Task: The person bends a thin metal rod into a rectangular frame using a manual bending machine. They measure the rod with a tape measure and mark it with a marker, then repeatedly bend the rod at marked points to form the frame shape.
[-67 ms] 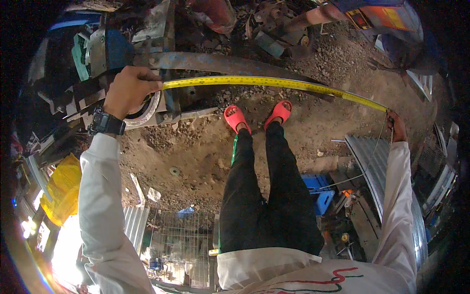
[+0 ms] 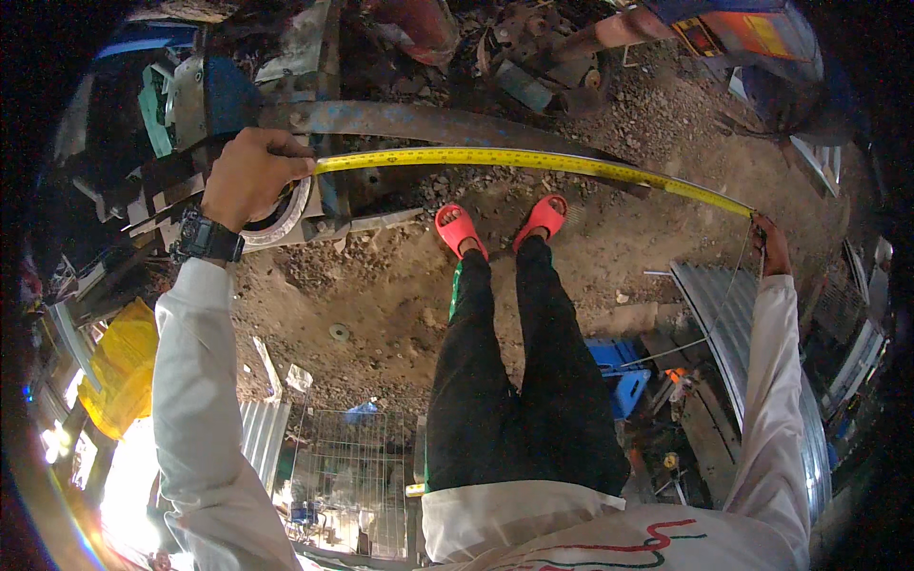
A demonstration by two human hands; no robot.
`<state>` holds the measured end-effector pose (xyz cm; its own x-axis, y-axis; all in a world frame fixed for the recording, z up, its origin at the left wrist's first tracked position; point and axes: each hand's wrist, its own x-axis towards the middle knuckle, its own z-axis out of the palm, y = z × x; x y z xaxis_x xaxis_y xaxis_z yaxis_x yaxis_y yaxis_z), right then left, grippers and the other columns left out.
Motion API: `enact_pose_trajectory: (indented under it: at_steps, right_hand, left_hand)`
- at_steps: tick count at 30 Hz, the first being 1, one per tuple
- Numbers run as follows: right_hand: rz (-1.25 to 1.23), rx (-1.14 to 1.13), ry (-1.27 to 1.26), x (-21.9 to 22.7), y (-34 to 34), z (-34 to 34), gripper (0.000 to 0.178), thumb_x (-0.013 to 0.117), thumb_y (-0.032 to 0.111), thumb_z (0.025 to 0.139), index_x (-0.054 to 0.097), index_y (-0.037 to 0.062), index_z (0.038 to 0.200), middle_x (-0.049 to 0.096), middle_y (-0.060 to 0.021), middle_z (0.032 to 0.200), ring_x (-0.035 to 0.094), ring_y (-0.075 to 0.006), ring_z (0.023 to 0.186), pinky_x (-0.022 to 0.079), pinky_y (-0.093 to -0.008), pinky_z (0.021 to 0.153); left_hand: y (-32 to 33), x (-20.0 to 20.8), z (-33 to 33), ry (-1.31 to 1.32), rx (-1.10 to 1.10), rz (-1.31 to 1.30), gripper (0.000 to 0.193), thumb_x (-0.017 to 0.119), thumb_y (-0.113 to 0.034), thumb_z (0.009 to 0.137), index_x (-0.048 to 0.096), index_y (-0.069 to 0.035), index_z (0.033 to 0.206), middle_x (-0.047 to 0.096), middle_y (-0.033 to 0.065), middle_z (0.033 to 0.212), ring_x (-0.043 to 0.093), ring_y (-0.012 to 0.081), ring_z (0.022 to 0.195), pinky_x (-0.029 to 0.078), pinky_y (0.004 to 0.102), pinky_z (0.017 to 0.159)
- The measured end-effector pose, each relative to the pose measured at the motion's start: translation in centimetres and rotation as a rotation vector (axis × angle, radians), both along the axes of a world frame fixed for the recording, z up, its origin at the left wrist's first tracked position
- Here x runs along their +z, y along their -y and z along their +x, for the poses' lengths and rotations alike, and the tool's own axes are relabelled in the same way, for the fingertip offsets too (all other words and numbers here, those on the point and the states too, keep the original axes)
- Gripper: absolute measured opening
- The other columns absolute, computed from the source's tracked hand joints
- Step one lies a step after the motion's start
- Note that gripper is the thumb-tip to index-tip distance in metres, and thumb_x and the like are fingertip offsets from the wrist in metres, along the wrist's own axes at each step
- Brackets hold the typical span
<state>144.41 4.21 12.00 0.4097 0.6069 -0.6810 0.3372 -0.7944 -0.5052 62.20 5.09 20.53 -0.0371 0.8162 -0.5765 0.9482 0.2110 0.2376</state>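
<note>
A yellow tape measure blade (image 2: pixel 495 158) stretches in a shallow arc across the upper middle, from one hand to the other. My left hand (image 2: pixel 251 177) pinches its left end between thumb and fingers; a black watch sits on that wrist. Far to the right, my right hand (image 2: pixel 773 246) is closed at the blade's other end. A thin cord (image 2: pixel 739 276) hangs down from that hand. Whether the tape's case is in my right hand cannot be made out. Behind the blade lies a long, rusty curved metal strip (image 2: pixel 428 124). A pale ring-shaped object (image 2: pixel 286 225) shows just below my left hand.
My feet in red sandals (image 2: pixel 461 228) stand on bare dirt. Corrugated metal sheet (image 2: pixel 709 305) and a blue plastic object (image 2: pixel 614 373) lie at the right. Scrap metal fills the far side and left. A wire grid (image 2: pixel 347 476) and yellow sack (image 2: pixel 122 366) are at the near left.
</note>
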Motion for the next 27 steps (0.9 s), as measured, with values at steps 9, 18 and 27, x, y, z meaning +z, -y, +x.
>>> enact_pose_trajectory:
  at_steps: [9, 18, 27]
  right_hand:
    - [-0.006, -0.009, 0.042, 0.4, -0.2, -0.7, 0.015, 0.066, 0.03, 0.088, 0.061, 0.0157, 0.091, 0.051, 0.0072, 0.071, 0.042, -0.0052, 0.051, 0.031, -0.0243, 0.043]
    - [0.107, -0.007, 0.129, 0.0, 0.5, -1.9, 0.023, 0.071, 0.035, 0.085, 0.066, 0.0131, 0.087, 0.055, 0.0056, 0.074, 0.046, -0.0079, 0.058, 0.035, -0.025, 0.051]
    - [0.138, -0.214, -0.054, 3.6, 1.5, -0.6, 0.033, 0.057, 0.02, 0.092, 0.057, 0.0067, 0.123, 0.065, -0.0063, 0.088, 0.05, -0.0123, 0.059, 0.041, -0.026, 0.05]
  left_hand:
    - [-1.0, 0.3, 1.2, -0.129, 0.045, -0.036, 0.026, 0.077, -0.033, 0.072, 0.077, -0.018, 0.093, 0.072, 0.0126, 0.088, 0.07, 0.0315, 0.085, 0.054, 0.0398, 0.079]
    - [-0.8, -1.2, -0.6, -0.032, -0.055, 0.036, 0.035, 0.077, -0.03, 0.072, 0.074, -0.007, 0.098, 0.072, 0.0172, 0.089, 0.069, 0.0348, 0.086, 0.053, 0.0408, 0.079]
    - [-1.1, -0.6, 1.4, -0.05, 0.159, 0.061, 0.031, 0.078, -0.025, 0.072, 0.072, -0.003, 0.093, 0.07, 0.0162, 0.086, 0.069, 0.0295, 0.079, 0.052, 0.0361, 0.073]
